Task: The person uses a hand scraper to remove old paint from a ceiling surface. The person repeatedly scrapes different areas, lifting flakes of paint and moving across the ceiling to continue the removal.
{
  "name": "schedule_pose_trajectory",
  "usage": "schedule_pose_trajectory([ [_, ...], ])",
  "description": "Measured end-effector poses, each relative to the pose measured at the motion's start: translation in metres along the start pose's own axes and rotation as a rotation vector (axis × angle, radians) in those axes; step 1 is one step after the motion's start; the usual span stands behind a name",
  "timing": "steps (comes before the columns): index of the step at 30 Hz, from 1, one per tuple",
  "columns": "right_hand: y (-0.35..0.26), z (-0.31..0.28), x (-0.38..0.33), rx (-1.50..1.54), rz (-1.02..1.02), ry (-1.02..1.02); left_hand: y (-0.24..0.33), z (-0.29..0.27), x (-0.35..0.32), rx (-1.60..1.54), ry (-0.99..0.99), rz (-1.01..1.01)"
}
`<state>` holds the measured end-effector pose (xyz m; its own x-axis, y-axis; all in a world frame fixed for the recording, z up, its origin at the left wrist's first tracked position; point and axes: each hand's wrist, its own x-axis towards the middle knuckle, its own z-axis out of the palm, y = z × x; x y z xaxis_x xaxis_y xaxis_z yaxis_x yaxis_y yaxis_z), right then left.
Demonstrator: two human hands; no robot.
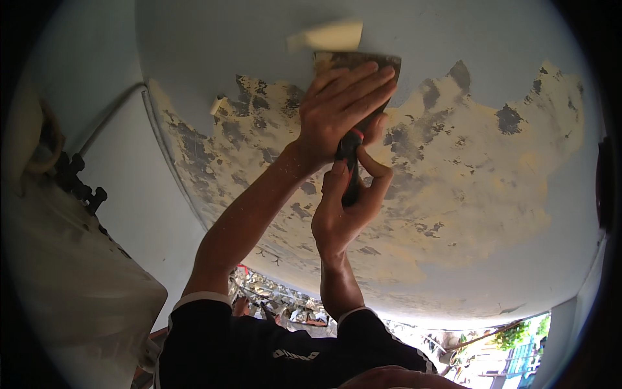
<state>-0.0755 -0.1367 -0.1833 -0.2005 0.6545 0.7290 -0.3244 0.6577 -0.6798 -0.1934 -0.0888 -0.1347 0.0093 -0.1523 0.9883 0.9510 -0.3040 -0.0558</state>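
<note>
"Black-handled scraper with a red band and a wide, stained metal blade, up against a smooth grey-painted surface. How d'you reckon it handles?"

"Light, I'd guess. Handle looks like hard plastic or rubber, so decent grip unless it's sweaty or dusty. Blade's probably stiff with a little flex. Nothing fragile, just mind that front edge."

"So where would you hold it?"

"Same as here tbh. Right hand is wrapped round the handle, thumb on one side, bent index finger on the other, so that's a proper closed grip. Left hand is laid flat over the blade, fingers straight and close together, tips near the front edge."

"Is the left one pinching it?"

"Can't tell, its palm side's hidden. Looks more like pressing."

"And that pale yellow strip?"

"Just past the blade, blurry. Can't say if it's loose. Big patchy tan area sits behind the hands."
</note>
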Motion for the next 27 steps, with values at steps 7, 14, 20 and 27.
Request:
schedule_pose_trajectory([
  [7,0.025,-0.009,-0.04,-0.094,-0.013,0.004,0.019,-0.012,-0.054,0.018,-0.115,-0.093],
  [14,0.016,0.003,-0.024,-0.048,0.006,-0.055,0.0,-0.014,-0.029,-0.01,-0.015,-0.083],
  [20,0.036,0.013,-0.055,-0.012,0.016,-0.029,0.004,-0.032,-0.079,0.023,-0.099,-0.12],
  [27,0.046,0.011,-0.064,0.005,0.043,-0.01,0.008,-0.032,-0.075,0.015,-0.111,-0.13],
])
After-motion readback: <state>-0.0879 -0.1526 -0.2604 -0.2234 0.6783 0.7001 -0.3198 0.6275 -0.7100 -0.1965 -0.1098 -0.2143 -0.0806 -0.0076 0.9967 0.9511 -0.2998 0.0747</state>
